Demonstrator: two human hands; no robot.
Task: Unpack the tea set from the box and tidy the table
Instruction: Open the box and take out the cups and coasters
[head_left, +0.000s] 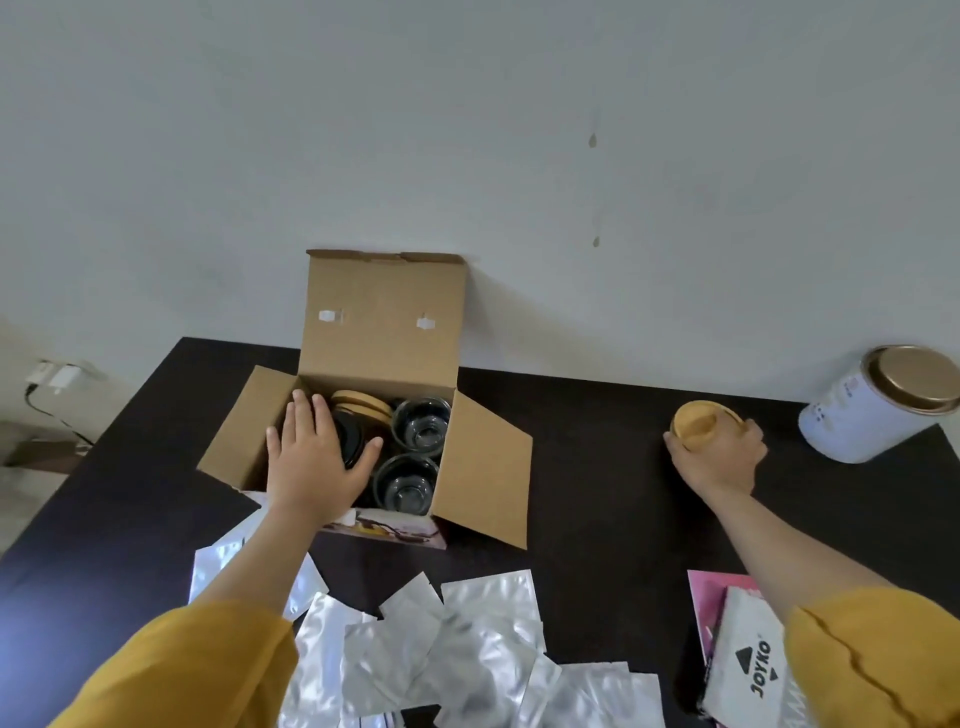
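Unpacking is midway: at centre frame the left hand (314, 457) rests with fingers spread on a dark piece in the open box (382, 332), gripping nothing. At right the right hand (722, 457) curls round a lidded cup (698, 425) on the table (597, 467); next, I judge, release it and lift the dark piece.

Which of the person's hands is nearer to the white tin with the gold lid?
Right. The right hand rests on the table just left of the white tin, holding a wooden-lidded cup; the left hand is in the cardboard box, much farther away.
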